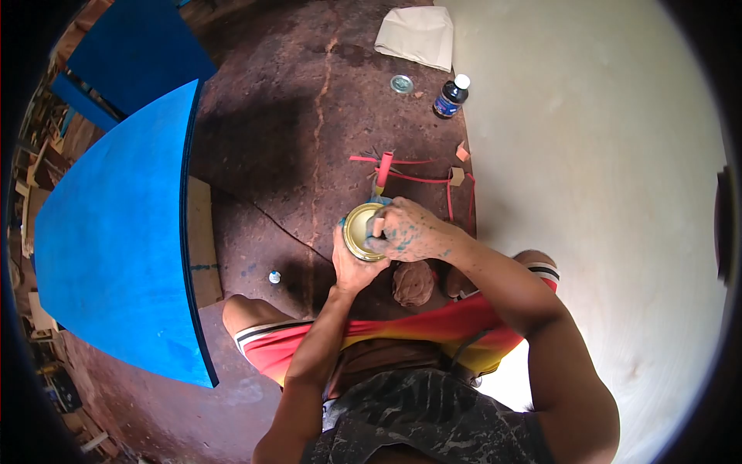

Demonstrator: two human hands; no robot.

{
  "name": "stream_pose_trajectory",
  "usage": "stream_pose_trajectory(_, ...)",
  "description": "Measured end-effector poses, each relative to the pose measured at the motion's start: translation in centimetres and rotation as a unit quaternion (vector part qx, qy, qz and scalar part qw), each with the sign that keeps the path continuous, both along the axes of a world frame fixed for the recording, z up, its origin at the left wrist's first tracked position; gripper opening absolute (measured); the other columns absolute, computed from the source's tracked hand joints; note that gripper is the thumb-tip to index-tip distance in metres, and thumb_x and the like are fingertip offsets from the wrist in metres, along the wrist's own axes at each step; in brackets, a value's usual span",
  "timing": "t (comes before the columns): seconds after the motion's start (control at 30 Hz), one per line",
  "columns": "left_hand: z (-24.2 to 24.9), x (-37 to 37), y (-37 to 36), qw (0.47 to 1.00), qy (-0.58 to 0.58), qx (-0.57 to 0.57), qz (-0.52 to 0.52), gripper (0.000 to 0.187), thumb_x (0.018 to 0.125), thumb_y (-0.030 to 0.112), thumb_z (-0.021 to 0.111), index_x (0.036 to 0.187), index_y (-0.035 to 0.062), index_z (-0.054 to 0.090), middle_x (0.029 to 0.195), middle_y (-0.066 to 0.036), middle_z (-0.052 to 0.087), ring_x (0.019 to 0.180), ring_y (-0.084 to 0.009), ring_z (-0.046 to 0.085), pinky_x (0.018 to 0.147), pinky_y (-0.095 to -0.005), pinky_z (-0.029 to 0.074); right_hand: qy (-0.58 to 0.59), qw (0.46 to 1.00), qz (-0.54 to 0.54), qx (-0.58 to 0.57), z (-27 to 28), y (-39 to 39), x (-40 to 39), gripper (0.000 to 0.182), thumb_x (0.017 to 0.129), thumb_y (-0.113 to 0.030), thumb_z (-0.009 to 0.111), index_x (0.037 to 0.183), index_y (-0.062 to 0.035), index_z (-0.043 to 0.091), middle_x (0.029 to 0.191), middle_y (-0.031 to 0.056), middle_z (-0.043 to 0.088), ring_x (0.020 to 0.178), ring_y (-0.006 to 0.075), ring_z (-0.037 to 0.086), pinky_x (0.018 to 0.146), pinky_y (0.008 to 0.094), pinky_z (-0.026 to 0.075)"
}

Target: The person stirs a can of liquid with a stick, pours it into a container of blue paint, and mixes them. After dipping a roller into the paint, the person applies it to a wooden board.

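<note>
My left hand (351, 268) is wrapped round the side of a round metal can (347, 236) with a gold-coloured rim and creamy pale contents. Over the can's mouth is my right hand (411, 230), speckled with blue-green paint, its fingers closed. A short pale orange stick-like piece (378, 226) shows at those fingers; its lower end is hidden. Just beyond the can lie a red tube (384, 168) and thin red strips (421, 178). A crumpled brown wad (413, 284) sits on the floor below my right hand.
A large blue-painted panel (116, 232) stands at left, another blue panel (143, 54) behind it. Pale plywood (603, 193) covers the right. Farther off are a dark bottle (450, 99) with white cap, a round lid (401, 83) and a cream cloth (417, 35). A small tube (274, 277) lies left.
</note>
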State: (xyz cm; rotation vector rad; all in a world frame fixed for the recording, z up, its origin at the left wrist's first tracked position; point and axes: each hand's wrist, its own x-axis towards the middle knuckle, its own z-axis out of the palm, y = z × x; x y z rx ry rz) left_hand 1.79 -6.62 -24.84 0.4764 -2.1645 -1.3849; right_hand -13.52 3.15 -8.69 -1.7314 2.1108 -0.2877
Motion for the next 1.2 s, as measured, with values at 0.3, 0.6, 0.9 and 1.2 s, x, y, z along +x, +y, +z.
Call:
stream_pose_trajectory(0.3,1.0,-0.5,0.2,0.998,0.064,-0.02,0.018,0.104,0.061,0.027,0.101,0.143,0.0019,0.042,0.126,-0.018,0.065,0.114,-0.0363,0.067,0.099,-0.045,0.055,0.016,0.999,-0.021,-0.028,0.0,0.5,-0.4,0.021,0.087,-0.025,0.072,0.091,-0.006,0.077,0.099,0.0173,0.075,0.094,0.0359,0.071,0.089,0.0436,0.054)
stream_pose_trajectory(0.6,1.0,-0.7,0.5,0.996,0.073,-0.028,0.03,0.103,0.062,0.026,0.101,0.142,0.0005,0.041,0.125,-0.019,0.066,0.112,-0.0349,0.068,0.098,-0.045,0.055,0.0,0.998,-0.014,-0.059,-0.1,0.9,-0.5,0.018,0.089,-0.02,0.071,0.08,-0.0051,0.073,0.09,0.0147,0.074,0.087,0.0355,0.072,0.084,0.0441,0.056)
stream_pose_trajectory(0.9,0.9,-0.5,0.3,0.998,0.048,-0.024,0.013,0.106,0.06,0.027,0.101,0.143,0.0009,0.04,0.128,-0.019,0.064,0.115,-0.0359,0.067,0.098,-0.046,0.055,0.037,0.999,0.011,-0.016,0.7,1.0,-0.6,0.022,0.089,-0.023,0.069,0.079,-0.0027,0.071,0.09,0.0152,0.074,0.088,0.0345,0.071,0.089,0.0458,0.054)
stream_pose_trajectory(1.2,1.2,-0.5,0.4,0.999,0.048,-0.01,0.021,0.105,0.06,0.026,0.101,0.143,0.0022,0.041,0.127,-0.018,0.065,0.115,-0.0338,0.068,0.099,-0.0448,0.055,0.01,0.994,-0.003,-0.111,-1.0,1.3,-0.9,0.02,0.086,-0.023,0.072,0.08,-0.0037,0.071,0.096,0.0116,0.076,0.096,0.0319,0.072,0.084,0.0447,0.056)
